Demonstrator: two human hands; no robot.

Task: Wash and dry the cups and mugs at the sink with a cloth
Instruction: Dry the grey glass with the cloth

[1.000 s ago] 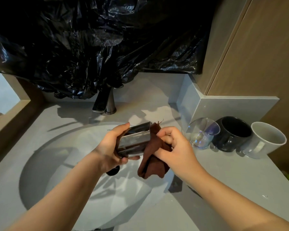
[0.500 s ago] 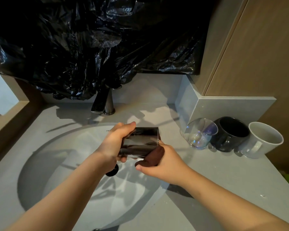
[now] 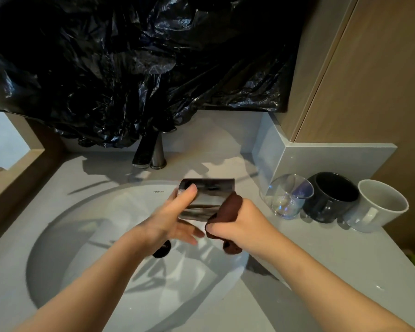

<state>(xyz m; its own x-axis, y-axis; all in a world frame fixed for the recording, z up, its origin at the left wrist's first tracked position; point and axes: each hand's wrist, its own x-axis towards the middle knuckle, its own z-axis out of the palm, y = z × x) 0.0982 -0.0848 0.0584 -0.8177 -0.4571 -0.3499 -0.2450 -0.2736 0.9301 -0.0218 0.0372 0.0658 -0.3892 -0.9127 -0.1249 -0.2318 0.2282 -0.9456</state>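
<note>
A shiny metal cup (image 3: 209, 200) lies on its side above the white sink basin (image 3: 86, 236). My left hand (image 3: 170, 219) holds it, thumb along the near side and fingers underneath. My right hand (image 3: 244, 224) grips a dark brown cloth (image 3: 228, 209) and presses it against the cup's right end. On the counter to the right stand a clear glass (image 3: 288, 197), a black mug (image 3: 331, 197) and a white mug (image 3: 379, 207), side by side.
The tap (image 3: 151, 152) rises behind the basin, partly under a black plastic sheet (image 3: 130, 68) that hangs over the wall. A dark drain (image 3: 162, 250) shows below my left hand. A grey ledge (image 3: 321, 159) and wooden cabinet (image 3: 369, 68) close off the right side.
The cup has been turned in my left hand while my right hand shifted the cloth from under the cup to its right end. The view moved slightly.
</note>
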